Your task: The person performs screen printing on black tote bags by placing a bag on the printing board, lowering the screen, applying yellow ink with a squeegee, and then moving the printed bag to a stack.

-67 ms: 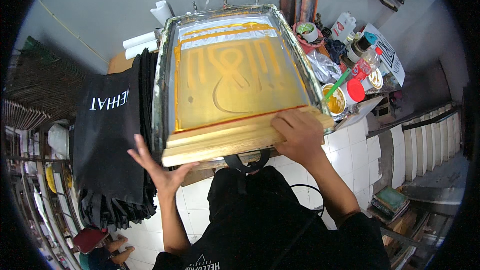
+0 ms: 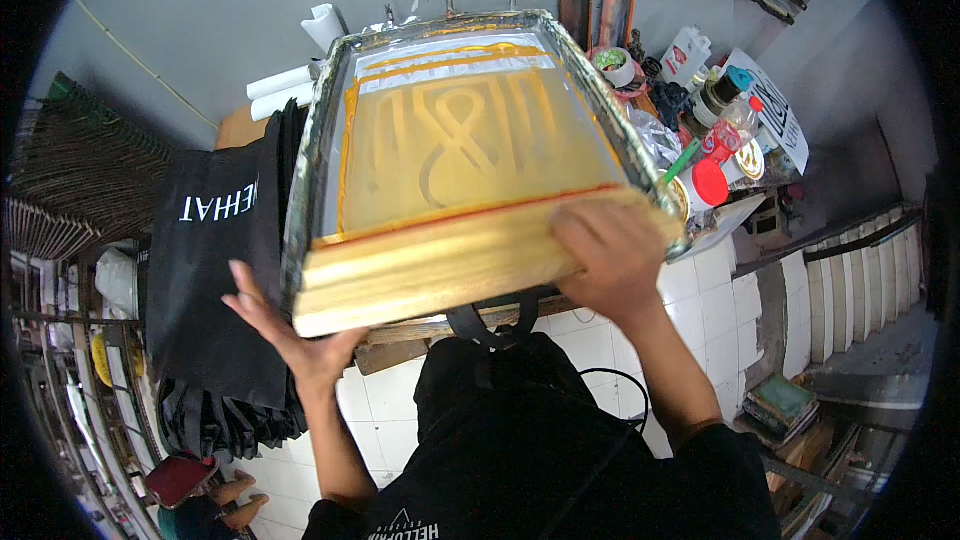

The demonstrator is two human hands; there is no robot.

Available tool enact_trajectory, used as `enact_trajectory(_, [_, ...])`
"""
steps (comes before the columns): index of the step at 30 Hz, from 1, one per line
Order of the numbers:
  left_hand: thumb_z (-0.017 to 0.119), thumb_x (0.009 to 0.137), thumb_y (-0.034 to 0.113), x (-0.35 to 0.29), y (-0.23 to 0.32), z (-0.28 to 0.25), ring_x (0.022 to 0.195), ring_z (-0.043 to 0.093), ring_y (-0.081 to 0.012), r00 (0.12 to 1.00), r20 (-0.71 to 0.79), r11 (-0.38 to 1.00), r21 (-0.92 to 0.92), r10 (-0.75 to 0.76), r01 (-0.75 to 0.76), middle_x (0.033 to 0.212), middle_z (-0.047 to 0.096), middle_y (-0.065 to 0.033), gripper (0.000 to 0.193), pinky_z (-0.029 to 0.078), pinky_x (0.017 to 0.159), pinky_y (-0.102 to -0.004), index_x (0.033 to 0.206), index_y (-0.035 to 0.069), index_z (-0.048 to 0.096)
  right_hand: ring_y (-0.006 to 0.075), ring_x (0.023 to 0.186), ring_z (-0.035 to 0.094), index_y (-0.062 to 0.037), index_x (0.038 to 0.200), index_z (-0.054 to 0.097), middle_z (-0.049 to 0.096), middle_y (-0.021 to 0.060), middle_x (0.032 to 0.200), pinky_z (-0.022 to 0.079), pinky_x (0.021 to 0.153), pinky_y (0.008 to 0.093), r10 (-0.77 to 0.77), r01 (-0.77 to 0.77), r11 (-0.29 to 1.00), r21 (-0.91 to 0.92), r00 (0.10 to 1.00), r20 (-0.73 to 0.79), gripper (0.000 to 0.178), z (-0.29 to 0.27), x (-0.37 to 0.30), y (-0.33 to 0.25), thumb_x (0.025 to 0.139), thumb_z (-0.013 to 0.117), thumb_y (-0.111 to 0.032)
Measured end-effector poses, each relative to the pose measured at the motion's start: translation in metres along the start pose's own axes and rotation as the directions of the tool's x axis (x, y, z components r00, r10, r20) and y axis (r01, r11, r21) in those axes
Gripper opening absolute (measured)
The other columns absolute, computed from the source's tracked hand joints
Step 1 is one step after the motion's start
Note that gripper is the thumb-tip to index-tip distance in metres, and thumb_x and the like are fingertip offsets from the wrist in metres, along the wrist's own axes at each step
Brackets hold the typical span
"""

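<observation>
A wooden squeegee (image 2: 430, 265) with a dark red blade edge lies across the near end of a screen printing frame (image 2: 297, 190). My right hand (image 2: 612, 252) is closed round the squeegee's right part, slightly blurred. At the near left corner, my left hand (image 2: 300, 340) has its fingers spread and its thumb by the squeegee's left end; whether it bears the frame's weight I cannot tell. Yellow-orange ink (image 2: 400, 155) covers the mesh, with a looped design showing through. Below the near edge, a black strap (image 2: 492, 325) sticks out.
Printed black tote bags (image 2: 215, 270) hang in a pile at the left. On the right stand an ink tub (image 2: 679, 197), a red-lidded jar (image 2: 708, 182), a bottle (image 2: 738, 123) and a tape roll (image 2: 615, 65). Part of another person (image 2: 235, 500) shows at lower left.
The frame's near end has come up and closer to me, with the squeegee on it. My left hand has shifted left along with the corner; my right hand has moved slightly right.
</observation>
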State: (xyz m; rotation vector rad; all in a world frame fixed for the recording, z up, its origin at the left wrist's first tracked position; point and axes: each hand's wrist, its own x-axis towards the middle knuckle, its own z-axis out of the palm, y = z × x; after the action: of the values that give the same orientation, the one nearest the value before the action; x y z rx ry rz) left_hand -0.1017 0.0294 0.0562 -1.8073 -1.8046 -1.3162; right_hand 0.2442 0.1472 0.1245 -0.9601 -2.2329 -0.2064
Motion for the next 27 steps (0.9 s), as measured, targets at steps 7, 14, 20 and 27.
enact_trajectory(7, [0.087, 0.076, 0.048, 0.151, 0.047, -0.011, 0.154, 0.022, -0.0348, 0.962, -0.269, 0.975, -0.203, 0.039, -0.096, 0.166, 0.022, -0.0220, 0.128, 0.014, 0.127, -0.0475, 0.163, 0.006, 0.004, 0.0314, 0.079, 0.069, -0.0091, 0.088, 0.073, 0.071, 0.0104, 0.084, 0.054, 0.070, 0.0404, -0.067, 0.031, 0.984, -0.178, 0.977, -0.202, 0.026, -0.058, 0.148, 0.038, 0.068, 0.086, -0.020])
enact_trajectory(14, [0.066, 0.097, 0.033, 0.116, -0.042, 0.092, 0.118, 0.065, -0.0393, 0.769, 0.277, 0.811, 0.074, -0.576, 0.581, 0.122, 0.067, -0.0293, 0.052, 0.049, 0.102, -0.0436, 0.132, -0.006, 0.059, 0.0273, 0.072, 0.072, -0.0029, 0.100, 0.080, 0.076, 0.0186, 0.085, 0.057, 0.071, 0.0413, 0.087, -0.099, 0.986, -0.133, 0.992, -0.093, 0.039, -0.110, 0.281, 0.051, 0.083, 0.079, -0.038])
enact_trajectory(20, [0.081, 0.079, 0.023, 0.084, -0.077, 0.151, 0.110, 0.069, -0.0413, 0.589, 0.333, 0.676, 0.405, -0.736, 0.616, 0.110, 0.072, -0.0270, 0.040, 0.053, 0.095, -0.0461, 0.107, -0.003, 0.071, 0.0359, 0.080, 0.072, -0.0031, 0.102, 0.079, 0.076, 0.0229, 0.092, 0.056, 0.078, 0.0432, 0.018, -0.041, 0.988, -0.151, 0.989, -0.149, 0.053, -0.096, 0.363, 0.108, 0.070, 0.085, -0.045])
enact_trajectory(27, [0.078, 0.078, 0.019, 0.090, -0.115, 0.144, 0.083, 0.063, -0.0195, 0.500, 0.519, 0.602, 0.036, -0.693, 0.798, 0.081, 0.066, -0.0087, 0.023, 0.049, 0.079, -0.0337, 0.083, 0.004, 0.062, 0.0313, 0.080, 0.071, 0.0034, 0.101, 0.077, 0.076, 0.0222, 0.091, 0.055, 0.078, 0.0418, -0.047, 0.046, 0.999, -0.016, 0.995, -0.088, 0.056, -0.097, 0.396, 0.115, 0.071, 0.086, -0.043])
